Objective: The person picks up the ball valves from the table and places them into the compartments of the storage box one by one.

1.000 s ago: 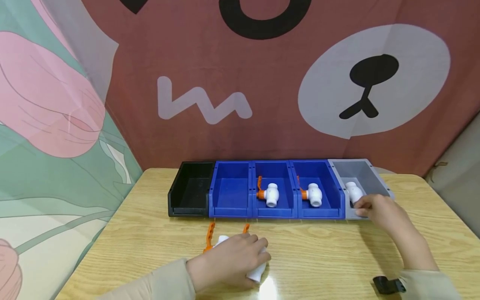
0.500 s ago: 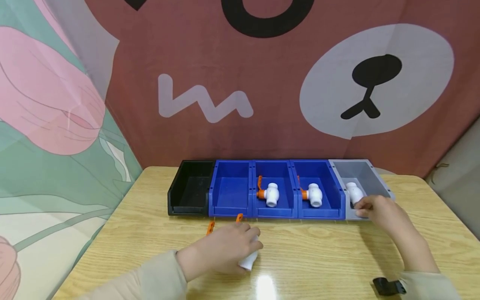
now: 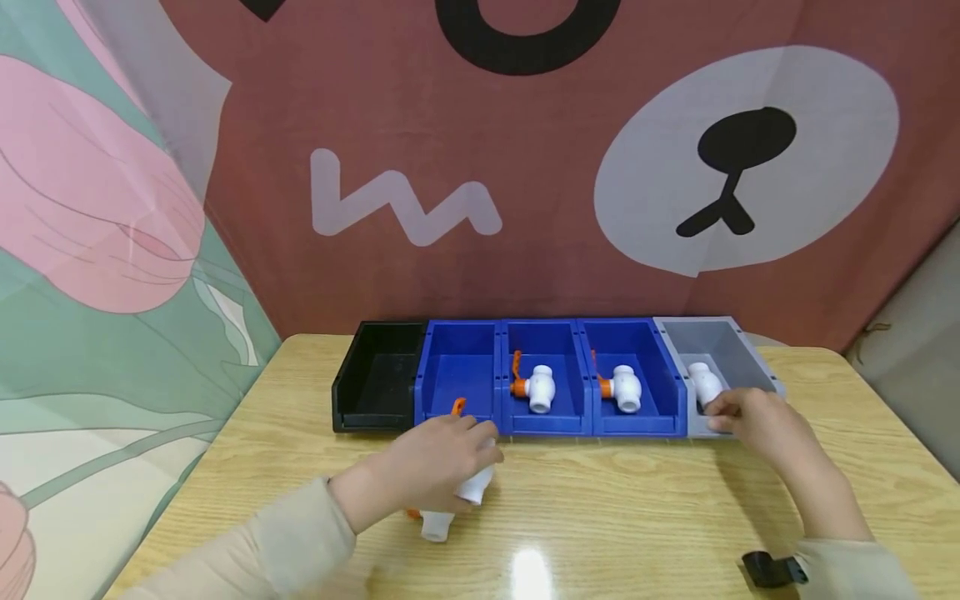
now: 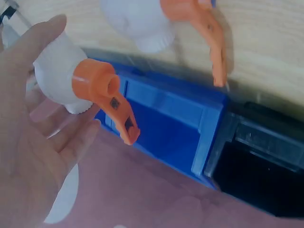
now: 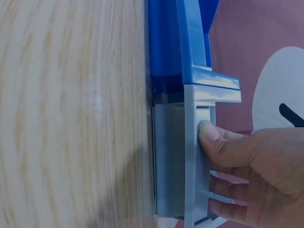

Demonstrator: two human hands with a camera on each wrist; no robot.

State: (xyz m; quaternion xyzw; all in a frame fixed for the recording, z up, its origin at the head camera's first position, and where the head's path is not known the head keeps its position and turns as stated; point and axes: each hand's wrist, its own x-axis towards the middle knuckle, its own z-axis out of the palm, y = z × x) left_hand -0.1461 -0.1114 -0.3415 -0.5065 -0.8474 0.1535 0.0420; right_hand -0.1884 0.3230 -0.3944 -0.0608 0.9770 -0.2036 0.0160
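Observation:
My left hand (image 3: 427, 462) grips a white ball valve (image 4: 59, 71) with an orange handle (image 4: 111, 102), raised in front of the left blue bin (image 3: 461, 350). Partly behind that hand, a second white ball valve (image 3: 435, 527) lies on the table; its orange handle (image 4: 213, 42) shows in the left wrist view. My right hand (image 3: 768, 429) holds the front lip of the grey bin (image 5: 191, 142), thumb outside and fingers reaching over the edge. Inside that bin, right beside the fingertips, is a white rounded fitting (image 3: 703, 383), partly hidden.
The bins stand in a row along the back of the wooden table (image 3: 615, 517). A black bin (image 3: 382, 367) is at the left end. The middle blue bin (image 3: 543, 333) and right blue bin (image 3: 618, 333) each contain a white ball valve. A printed cloth (image 3: 525, 250) hangs behind.
My left hand has lifted its ball valve and moved left and forward toward the left blue bin, uncovering part of the valve on the table. The right hand has stayed put.

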